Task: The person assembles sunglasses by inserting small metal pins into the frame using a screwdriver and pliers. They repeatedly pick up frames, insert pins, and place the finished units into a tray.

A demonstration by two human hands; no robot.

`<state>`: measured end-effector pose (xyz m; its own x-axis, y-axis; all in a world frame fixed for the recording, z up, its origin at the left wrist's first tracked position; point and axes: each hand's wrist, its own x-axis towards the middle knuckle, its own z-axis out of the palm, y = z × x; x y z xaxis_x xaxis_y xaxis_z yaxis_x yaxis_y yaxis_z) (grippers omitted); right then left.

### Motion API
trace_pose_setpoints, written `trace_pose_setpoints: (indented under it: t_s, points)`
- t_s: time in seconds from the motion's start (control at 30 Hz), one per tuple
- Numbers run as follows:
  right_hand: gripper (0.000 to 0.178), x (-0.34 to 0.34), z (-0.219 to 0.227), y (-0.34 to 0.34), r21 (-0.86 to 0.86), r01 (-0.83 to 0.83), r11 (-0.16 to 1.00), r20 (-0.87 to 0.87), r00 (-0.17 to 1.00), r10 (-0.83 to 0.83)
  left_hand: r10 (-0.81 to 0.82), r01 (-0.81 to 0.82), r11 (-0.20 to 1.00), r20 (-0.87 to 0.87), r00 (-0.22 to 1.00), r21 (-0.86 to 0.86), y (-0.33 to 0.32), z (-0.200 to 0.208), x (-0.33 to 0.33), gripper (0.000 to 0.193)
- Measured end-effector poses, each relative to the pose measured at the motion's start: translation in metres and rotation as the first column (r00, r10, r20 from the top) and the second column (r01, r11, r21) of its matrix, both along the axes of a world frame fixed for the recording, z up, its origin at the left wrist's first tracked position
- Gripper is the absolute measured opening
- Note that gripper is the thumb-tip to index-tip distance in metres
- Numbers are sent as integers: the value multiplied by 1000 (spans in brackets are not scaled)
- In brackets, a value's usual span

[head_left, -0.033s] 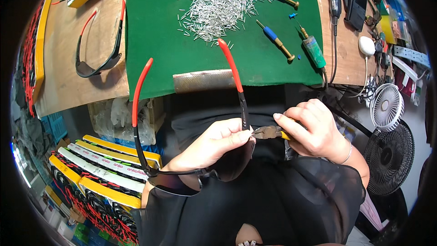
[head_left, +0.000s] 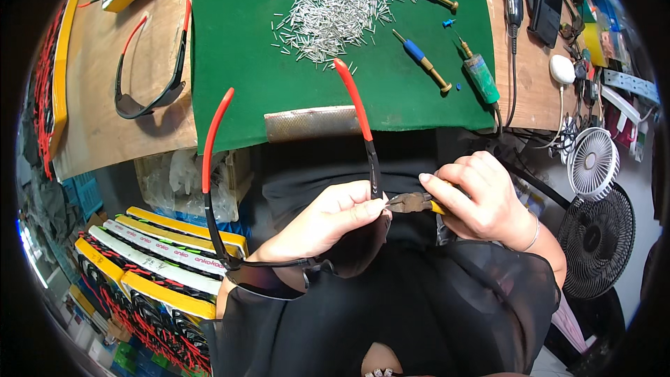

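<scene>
My left hand (head_left: 324,220) is closed on a pair of sunglasses (head_left: 272,281) with dark lenses and red-tipped black temples, its thumb and fingers at the hinge end of one temple. The temples point away from me, over the table's near edge. In my right hand (head_left: 481,199) are pliers (head_left: 412,202) with yellow handles, the fingers wrapped round the grips. The jaws reach to the left thumb tip at the hinge. Whether they bite on a small pin there, I cannot make out.
Many small metal pins (head_left: 342,10) lie heaped on a green mat (head_left: 237,49). Right of them are blue-handled screwdrivers (head_left: 422,66) and a green-handled tool (head_left: 480,77). Another pair of sunglasses (head_left: 150,105) lies left. Boxes of glasses (head_left: 167,293) stand low left; fans (head_left: 597,237) stand right.
</scene>
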<state>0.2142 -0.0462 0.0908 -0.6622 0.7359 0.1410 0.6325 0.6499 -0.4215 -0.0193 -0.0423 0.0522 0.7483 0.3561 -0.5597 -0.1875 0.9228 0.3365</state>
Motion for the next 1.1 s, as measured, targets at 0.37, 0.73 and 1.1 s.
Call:
trace_pose_setpoints:
  t_s: [0.37,0.73,1.1]
  points:
    - [42,3,-9,-6,-107,2,994,-43,999,-7,-21,23,999,-32,999,44,-1,-4,6,27]
    - [39,2,-26,-24,-119,191,974,-203,956,-212,-78,82,996,-87,993,39,0,-19,6,26]
    - [39,67,-7,-35,-372,436,819,421,866,-270,112,-34,923,-184,977,384,17,-23,-4,22]
